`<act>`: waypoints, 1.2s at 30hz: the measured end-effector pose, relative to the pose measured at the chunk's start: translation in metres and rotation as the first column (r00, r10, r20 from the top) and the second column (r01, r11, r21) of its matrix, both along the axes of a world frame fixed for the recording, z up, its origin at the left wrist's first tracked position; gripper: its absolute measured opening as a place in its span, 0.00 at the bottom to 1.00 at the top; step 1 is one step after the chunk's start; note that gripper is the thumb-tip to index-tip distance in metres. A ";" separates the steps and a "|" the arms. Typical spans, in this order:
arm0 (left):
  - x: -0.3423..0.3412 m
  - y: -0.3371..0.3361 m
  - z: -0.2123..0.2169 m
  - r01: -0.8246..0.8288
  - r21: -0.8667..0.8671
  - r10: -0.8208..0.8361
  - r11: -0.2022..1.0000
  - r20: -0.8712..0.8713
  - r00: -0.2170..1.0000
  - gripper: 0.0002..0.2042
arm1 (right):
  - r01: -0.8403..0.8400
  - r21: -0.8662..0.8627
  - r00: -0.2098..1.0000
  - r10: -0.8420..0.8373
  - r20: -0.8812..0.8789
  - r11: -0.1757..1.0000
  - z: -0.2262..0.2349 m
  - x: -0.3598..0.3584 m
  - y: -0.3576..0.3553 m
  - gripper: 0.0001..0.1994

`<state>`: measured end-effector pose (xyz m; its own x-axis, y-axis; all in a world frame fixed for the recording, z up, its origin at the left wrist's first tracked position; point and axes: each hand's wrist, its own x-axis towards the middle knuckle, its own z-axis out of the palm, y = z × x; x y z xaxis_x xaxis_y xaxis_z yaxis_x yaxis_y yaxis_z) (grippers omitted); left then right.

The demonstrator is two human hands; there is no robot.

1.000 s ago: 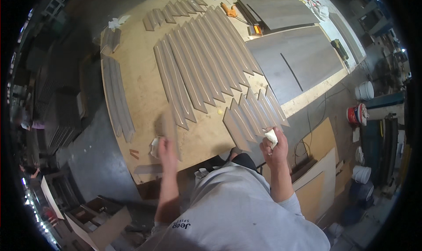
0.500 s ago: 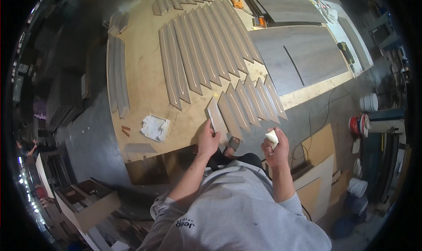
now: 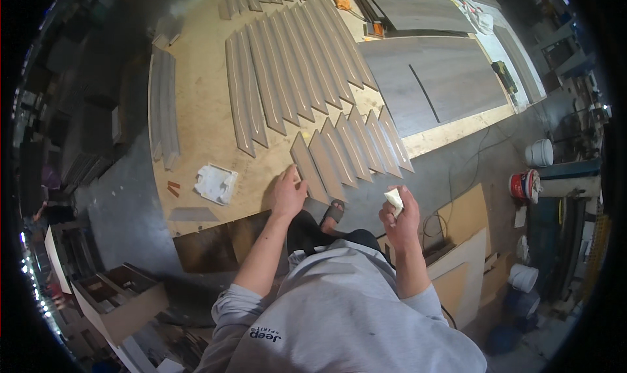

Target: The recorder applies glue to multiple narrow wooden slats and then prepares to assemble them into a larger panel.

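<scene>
Head view, left hand [image 3: 288,191] fingers spread on short grey pointed wooden strip [image 3: 308,167] just far-right of it, right hand [image 3: 400,217] closed around small white folded cloth [image 3: 394,200].

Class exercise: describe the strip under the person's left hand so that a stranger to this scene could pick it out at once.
Start at the big plywood table. Near its front edge lies a short fan of grey pointed strips, below a longer row. The one wanted is the leftmost strip of that fan, the only one the left hand touches.
</scene>
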<state>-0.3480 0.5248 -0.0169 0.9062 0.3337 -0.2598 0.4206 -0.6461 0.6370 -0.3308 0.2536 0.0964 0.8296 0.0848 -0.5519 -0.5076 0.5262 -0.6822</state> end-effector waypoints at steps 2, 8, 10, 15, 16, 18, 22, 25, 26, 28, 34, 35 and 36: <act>-0.002 0.015 0.005 -0.007 0.075 -0.001 0.997 0.104 0.995 0.26 | -0.041 -0.104 0.999 0.043 0.022 0.994 -0.003 0.009 0.006 0.17; -0.002 0.071 -0.018 0.004 0.410 -0.106 0.912 0.224 0.969 0.24 | -0.207 -0.351 0.971 0.236 0.043 0.913 -0.037 0.047 0.031 0.17; -0.003 0.075 -0.026 -0.026 0.469 -0.122 0.883 0.282 0.952 0.24 | -0.252 -0.429 0.951 0.303 0.053 0.868 -0.048 0.060 0.044 0.16; 0.000 0.076 -0.017 0.037 0.502 -0.234 0.864 0.335 0.913 0.27 | -0.297 -0.676 0.907 0.421 0.022 0.674 -0.079 0.086 0.076 0.16; -0.001 0.074 -0.018 0.037 0.495 -0.226 0.868 0.327 0.918 0.27 | -0.308 -0.678 0.904 0.427 0.010 0.667 -0.081 0.090 0.080 0.16; -0.001 0.068 -0.017 0.191 0.388 -0.320 0.902 0.301 0.898 0.27 | -0.373 -0.666 0.878 0.477 -0.028 0.646 -0.077 0.096 0.092 0.15; 0.004 0.031 -0.020 0.106 0.246 -0.194 0.963 0.369 0.909 0.21 | -0.386 -0.634 0.885 0.463 -0.049 0.670 -0.070 0.098 0.097 0.14; 0.003 0.018 -0.022 0.157 0.263 -0.256 0.952 0.403 0.879 0.15 | -0.345 -0.565 0.922 0.383 -0.055 0.750 -0.068 0.093 0.093 0.14; 0.003 0.017 -0.020 0.206 0.270 -0.304 0.941 0.402 0.864 0.14 | -0.352 -0.556 0.921 0.385 -0.061 0.753 -0.065 0.092 0.090 0.14; 0.008 0.019 -0.016 0.215 0.291 -0.327 0.932 0.426 0.844 0.13 | -0.357 -0.546 0.921 0.384 -0.068 0.758 -0.064 0.088 0.085 0.14; 0.025 0.010 -0.007 0.357 0.444 -0.482 0.822 0.207 0.852 0.05 | -0.323 -0.496 0.940 0.335 -0.067 0.806 -0.070 0.076 0.072 0.14; 0.028 0.006 -0.008 0.353 0.427 -0.461 0.832 0.180 0.869 0.05 | -0.343 -0.510 0.932 0.354 -0.080 0.789 -0.071 0.075 0.070 0.14; 0.029 0.004 -0.009 0.348 0.410 -0.440 0.843 0.153 0.885 0.05 | -0.364 -0.524 0.924 0.372 -0.094 0.770 -0.070 0.075 0.068 0.14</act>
<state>-0.3191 0.5291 -0.0258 0.9984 -0.0366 0.0421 -0.0496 -0.9268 0.3723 -0.2562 0.3221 0.0266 0.8028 0.0880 -0.5898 -0.5767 -0.1366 -0.8054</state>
